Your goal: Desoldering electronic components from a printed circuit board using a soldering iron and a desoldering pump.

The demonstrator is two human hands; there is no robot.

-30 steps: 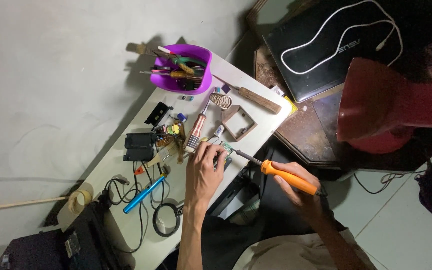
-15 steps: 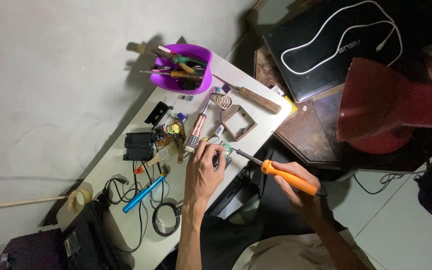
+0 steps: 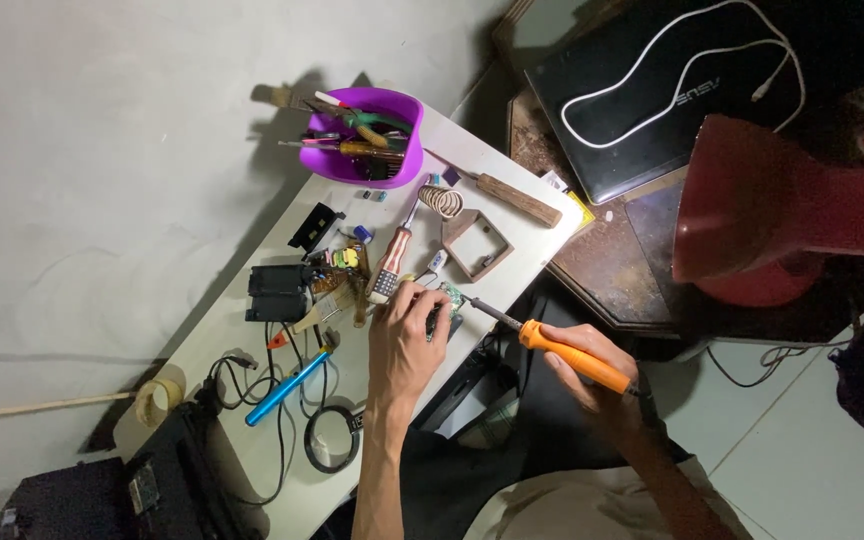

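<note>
The left hand [image 3: 407, 335] is resting on the white desk [image 3: 252, 330], its fingers curled narrow and pinching a small green circuit board [image 3: 450, 295] at the desk's near edge. The right hand [image 3: 592, 375] is gripping an orange-handled soldering iron [image 3: 562, 355], whose dark tip is touching the board. Just beside the left hand a brown-handled screwdriver [image 3: 392, 262] is lying, with a wooden square frame [image 3: 477, 245] and a wire coil [image 3: 442, 200] near it. A purple bowl [image 3: 372, 135] of tools is sitting at the far end. A blue pen [image 3: 287, 385] and a magnifier [image 3: 332, 438] are lying among black cables, well apart from the board.
</note>
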